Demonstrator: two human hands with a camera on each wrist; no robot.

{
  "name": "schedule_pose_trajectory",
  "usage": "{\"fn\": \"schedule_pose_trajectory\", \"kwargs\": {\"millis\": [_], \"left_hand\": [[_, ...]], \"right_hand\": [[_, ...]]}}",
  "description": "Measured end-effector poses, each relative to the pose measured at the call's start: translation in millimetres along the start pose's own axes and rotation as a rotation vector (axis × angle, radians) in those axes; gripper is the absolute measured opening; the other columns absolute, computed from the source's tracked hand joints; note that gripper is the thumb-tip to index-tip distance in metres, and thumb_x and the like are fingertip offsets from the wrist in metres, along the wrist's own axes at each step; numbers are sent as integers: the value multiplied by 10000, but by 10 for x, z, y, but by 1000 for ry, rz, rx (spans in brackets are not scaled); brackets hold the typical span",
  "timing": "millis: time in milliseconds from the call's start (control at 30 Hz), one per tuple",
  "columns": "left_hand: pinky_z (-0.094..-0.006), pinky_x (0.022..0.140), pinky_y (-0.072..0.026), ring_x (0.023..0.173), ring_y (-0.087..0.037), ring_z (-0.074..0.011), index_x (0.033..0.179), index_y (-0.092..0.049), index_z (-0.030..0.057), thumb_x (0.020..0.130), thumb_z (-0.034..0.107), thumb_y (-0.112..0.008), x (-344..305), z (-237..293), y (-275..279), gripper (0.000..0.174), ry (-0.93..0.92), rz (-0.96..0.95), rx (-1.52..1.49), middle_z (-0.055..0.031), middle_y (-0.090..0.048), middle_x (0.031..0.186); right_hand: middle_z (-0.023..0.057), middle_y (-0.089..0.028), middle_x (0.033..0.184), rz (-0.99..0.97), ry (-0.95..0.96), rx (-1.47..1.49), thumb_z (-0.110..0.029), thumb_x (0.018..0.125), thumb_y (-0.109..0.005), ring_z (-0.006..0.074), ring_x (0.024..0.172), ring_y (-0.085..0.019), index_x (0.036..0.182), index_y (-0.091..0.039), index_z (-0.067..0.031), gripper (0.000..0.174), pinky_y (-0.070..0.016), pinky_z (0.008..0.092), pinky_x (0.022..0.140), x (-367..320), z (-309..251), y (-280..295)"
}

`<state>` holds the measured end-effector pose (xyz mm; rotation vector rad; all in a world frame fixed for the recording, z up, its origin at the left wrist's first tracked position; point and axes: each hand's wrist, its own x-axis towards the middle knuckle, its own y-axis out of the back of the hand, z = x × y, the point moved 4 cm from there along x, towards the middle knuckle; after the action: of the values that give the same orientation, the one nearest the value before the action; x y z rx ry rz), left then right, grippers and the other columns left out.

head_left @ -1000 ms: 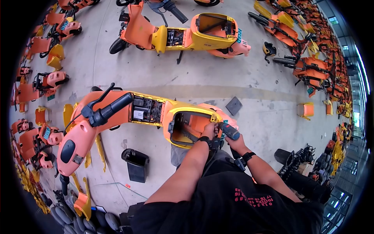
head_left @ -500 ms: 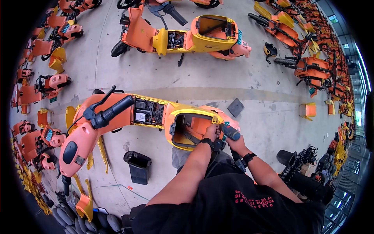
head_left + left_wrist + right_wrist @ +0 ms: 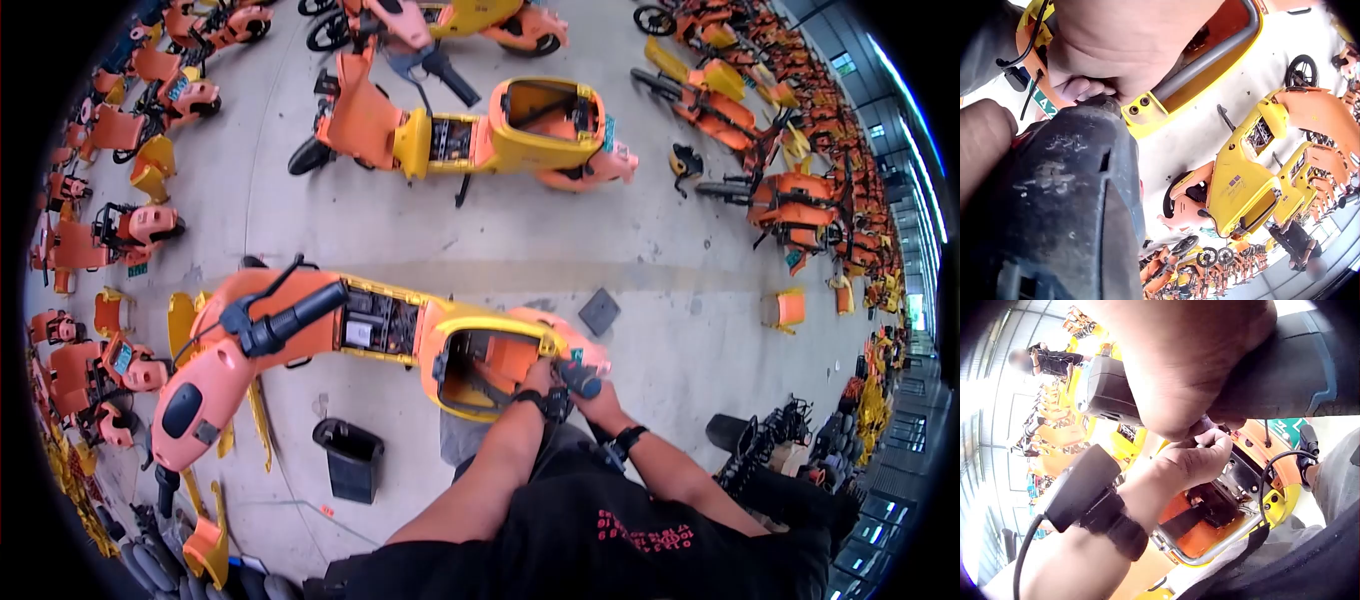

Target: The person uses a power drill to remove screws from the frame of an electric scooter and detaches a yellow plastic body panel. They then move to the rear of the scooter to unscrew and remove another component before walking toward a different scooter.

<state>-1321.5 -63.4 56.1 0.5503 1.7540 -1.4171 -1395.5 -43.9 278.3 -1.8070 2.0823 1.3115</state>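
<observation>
A cordless drill [image 3: 1079, 194] with a dark, scuffed body lies over the tail of an orange and yellow scooter [image 3: 432, 345]. My right hand [image 3: 603, 402] grips it by the handle. Beside it, my left hand [image 3: 539, 376] has its fingers [image 3: 1082, 89] curled at the drill's nose, by the yellow rim [image 3: 1147, 119] of the open seat compartment. What lies inside those fingers is hidden. Two dark holes show in the rim's corner bracket. In the left wrist view, part of a green plate [image 3: 1040, 100] shows behind the hands.
A black bin-like box [image 3: 350, 460] stands on the floor near the scooter. Another scooter [image 3: 460, 150] with an open seat compartment stands across the aisle. A flat dark square piece [image 3: 598, 312] lies on the floor. Rows of scooters and loose panels line both sides.
The head view has tilted, so the scooters sit lower in it. Both hands stay at the scooter's tail, and the drill looks slightly more tilted down.
</observation>
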Motion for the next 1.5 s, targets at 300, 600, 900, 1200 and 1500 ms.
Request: {"fn": "schedule_pose_trajectory", "kwargs": {"millis": [300, 600, 900, 1200, 1500], "left_hand": [[-297, 474, -403, 509, -477, -142, 806, -578, 113, 931, 261, -542, 11, 134, -53, 197, 33, 30, 109, -2, -489, 611], [-308, 518, -438, 563, -555, -158, 805, -612, 128, 933, 277, -523, 216, 17, 89, 216, -27, -81, 198, -18, -573, 674], [-226, 491, -366, 517, -414, -69, 902, -539, 119, 984, 182, -495, 51, 25, -53, 112, 84, -17, -253, 45, -424, 661], [-220, 432, -324, 479, -366, -92, 834, -465, 90, 988, 113, -500, -142, 63, -225, 160, 147, -14, -538, 19, -390, 621], [-224, 407, -331, 447, -355, -98, 817, -460, 103, 1002, 143, -493, -362, 156, -326, 192, 144, 69, -470, 36, -370, 576]], "right_hand": [[100, -691, 711, 49, -92, 138, -217, 823, -714, 191, 656, -689, 908, -665, -12, 227, -538, 339, 623, -214, 421, 85], [45, -653, 746, 184, 28, 258, -154, 840, -694, 139, 681, -624, 923, -639, -26, 163, -515, 340, 624, -143, 483, 69], [31, -597, 741, 120, -125, 431, -25, 820, -633, 142, 569, -607, 953, -576, -40, 145, -521, 301, 524, 66, 393, -66], [40, -626, 751, 85, -190, 446, -38, 813, -649, 141, 577, -621, 968, -600, -22, 163, -509, 293, 532, 58, 315, -88], [47, -636, 755, 83, -226, 405, -54, 805, -650, 147, 573, -627, 985, -606, -11, 190, -506, 297, 529, 126, 319, -125]]}}
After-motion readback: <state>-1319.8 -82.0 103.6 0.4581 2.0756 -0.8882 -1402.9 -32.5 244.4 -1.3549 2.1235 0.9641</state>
